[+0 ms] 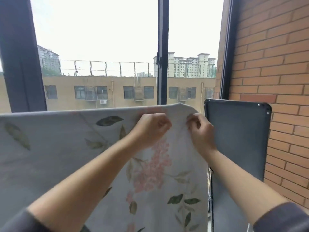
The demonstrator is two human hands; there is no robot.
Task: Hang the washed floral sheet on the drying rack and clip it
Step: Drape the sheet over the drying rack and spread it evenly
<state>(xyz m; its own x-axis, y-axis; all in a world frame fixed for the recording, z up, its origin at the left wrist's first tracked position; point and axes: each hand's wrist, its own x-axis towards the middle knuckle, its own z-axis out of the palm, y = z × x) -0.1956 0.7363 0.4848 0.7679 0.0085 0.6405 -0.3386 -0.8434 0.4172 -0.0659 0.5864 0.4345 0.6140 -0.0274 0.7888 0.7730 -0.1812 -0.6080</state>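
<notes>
The floral sheet point(70, 148), pale grey with pink blossoms and green leaves, hangs draped over a high bar that it hides; its top edge runs across the view. My left hand point(151, 128) pinches the cloth near the top right corner with curled fingers. My right hand point(201, 129) grips the sheet's right edge just beside it. The two hands are a short gap apart with a fold of cloth between them. No clip is visible.
A dark rounded panel point(237, 136) stands right of the sheet, part of the rack or a folded frame. A brick wall point(275, 72) closes the right side. Behind the sheet is a window with a dark frame point(163, 56).
</notes>
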